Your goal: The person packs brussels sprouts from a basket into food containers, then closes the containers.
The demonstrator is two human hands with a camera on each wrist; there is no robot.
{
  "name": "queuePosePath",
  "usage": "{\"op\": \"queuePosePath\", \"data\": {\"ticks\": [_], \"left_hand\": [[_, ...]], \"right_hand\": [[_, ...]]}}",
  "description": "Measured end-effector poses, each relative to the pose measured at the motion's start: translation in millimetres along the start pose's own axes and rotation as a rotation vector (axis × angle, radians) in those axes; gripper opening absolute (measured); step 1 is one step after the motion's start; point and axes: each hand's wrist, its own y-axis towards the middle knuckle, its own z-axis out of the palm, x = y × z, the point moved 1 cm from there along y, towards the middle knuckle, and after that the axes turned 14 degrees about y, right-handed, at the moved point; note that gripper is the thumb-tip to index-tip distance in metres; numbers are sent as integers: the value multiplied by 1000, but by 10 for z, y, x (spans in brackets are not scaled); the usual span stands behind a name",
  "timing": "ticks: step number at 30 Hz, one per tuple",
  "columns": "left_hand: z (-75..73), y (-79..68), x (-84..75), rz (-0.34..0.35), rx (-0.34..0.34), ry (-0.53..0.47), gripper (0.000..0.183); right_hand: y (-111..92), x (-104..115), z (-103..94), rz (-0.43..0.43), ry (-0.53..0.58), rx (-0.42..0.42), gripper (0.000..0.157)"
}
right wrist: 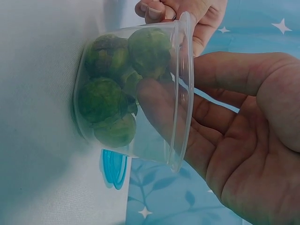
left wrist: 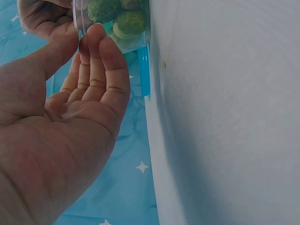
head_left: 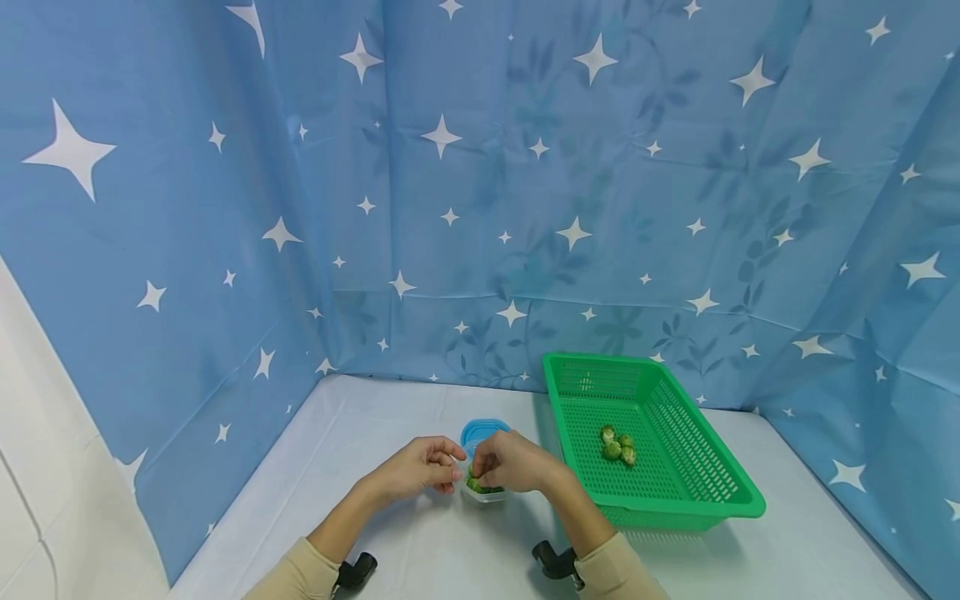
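A small clear plastic tub [right wrist: 154, 152] with several Brussels sprouts [right wrist: 99, 101] in it stands on the white table, its mouth upward. My right hand [head_left: 517, 461] reaches in from above. Its fingers [right wrist: 161, 110] appear to pinch the uppermost sprout [right wrist: 150, 50], though the thumb tip is partly hidden by the rim. On the tub's left side my left hand [head_left: 420, 468] is held near the rim, fingers loosely bent and holding nothing. Whether its fingertips [left wrist: 112, 51] touch the wall is unclear. Behind the tub lies a blue lid [head_left: 480, 432].
To the right stands a large green perforated basket [head_left: 697, 433], with several more sprouts [head_left: 617, 446] lying on its floor. A blue star-patterned curtain [head_left: 480, 208] hangs along the back and sides of the white table [head_left: 360, 417].
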Motion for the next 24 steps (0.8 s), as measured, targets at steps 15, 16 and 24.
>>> {"op": "queuePosePath", "data": {"ticks": [15, 16, 24], "left_hand": [[-6, -2, 16, 6, 2, -7, 35], [-7, -2, 15, 5, 2, -6, 35], [-1, 9, 14, 2, -2, -14, 33]], "right_hand": [[11, -15, 1, -30, -26, -6, 8], [11, -17, 1, -30, -31, -10, 8], [7, -20, -20, -18, -51, -38, 9]]}}
